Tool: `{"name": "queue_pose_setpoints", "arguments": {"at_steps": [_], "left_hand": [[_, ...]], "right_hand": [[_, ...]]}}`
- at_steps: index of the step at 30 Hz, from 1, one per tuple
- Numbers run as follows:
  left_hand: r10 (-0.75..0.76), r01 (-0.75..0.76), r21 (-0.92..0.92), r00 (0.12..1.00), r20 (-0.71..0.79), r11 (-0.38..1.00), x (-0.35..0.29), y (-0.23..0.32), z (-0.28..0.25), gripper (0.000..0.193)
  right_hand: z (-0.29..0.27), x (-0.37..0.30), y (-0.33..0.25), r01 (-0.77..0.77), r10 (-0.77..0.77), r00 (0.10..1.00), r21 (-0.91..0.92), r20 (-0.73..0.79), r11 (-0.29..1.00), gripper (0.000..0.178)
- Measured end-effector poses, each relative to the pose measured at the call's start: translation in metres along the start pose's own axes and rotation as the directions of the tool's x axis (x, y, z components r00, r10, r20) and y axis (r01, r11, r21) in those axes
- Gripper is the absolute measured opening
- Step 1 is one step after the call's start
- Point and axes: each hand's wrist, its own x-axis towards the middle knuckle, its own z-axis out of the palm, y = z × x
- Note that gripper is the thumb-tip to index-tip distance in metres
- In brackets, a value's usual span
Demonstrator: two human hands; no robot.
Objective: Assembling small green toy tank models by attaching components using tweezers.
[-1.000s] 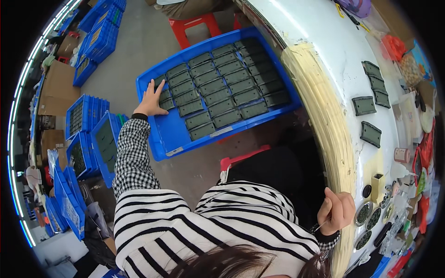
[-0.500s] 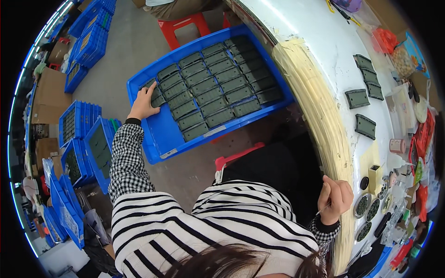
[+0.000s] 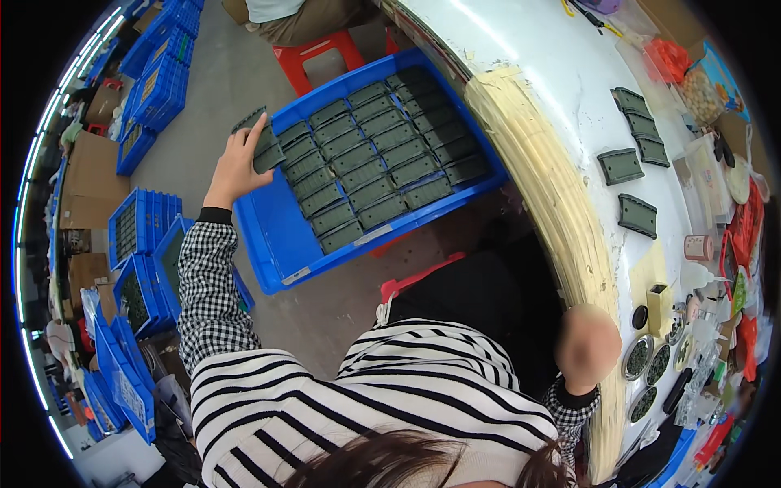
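My left hand (image 3: 234,168) grips dark green rectangular plastic parts (image 3: 264,147) at the far left corner of a blue tray (image 3: 267,259). Fingers and thumb are bent round them; how many it holds I cannot tell. Similar green parts (image 3: 358,167) lie in rows across the tray, and bare blue bottom shows along its near left end. My right hand (image 3: 587,348) is over the table's padded yellowish edge (image 3: 541,154), near small round tins (image 3: 637,358). It is too blurred to show its fingers or anything in them.
Several loose green parts (image 3: 637,215) lie on the white table (image 3: 561,106). Bottles and bags crowd its right side. Stacked blue crates (image 3: 140,220) stand at the left. A red stool (image 3: 317,61), with a seated person (image 3: 313,18), is beyond the tray.
My left hand has lifted green parts up from the tray's left end and moved slightly left. My right hand stays near the table edge and is now blurred.
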Motion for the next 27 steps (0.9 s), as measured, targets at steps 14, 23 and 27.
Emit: {"name": "queue_pose_setpoints", "arguments": {"at_steps": [14,23,27], "left_hand": [[0.893,-0.883,-0.242,0.437,-0.107,0.402,0.195,0.307,-0.081,0.096],[1.000,-0.995,-0.102,0.008,0.001,0.008,0.244,0.465,-0.090,0.102],[0.987,-0.991,0.005,-0.132,0.087,-0.133,0.262,0.519,-0.084,0.103]], "right_hand": [[-0.031,-0.011,0.019,-0.091,0.085,0.993,-0.075,-0.083,0.993,0.014],[-0.035,-0.010,0.024,-0.025,0.028,0.993,0.029,-0.114,0.999,0.022],[-0.035,-0.015,0.028,-0.010,0.015,0.994,0.047,-0.106,0.999,0.028]]}}
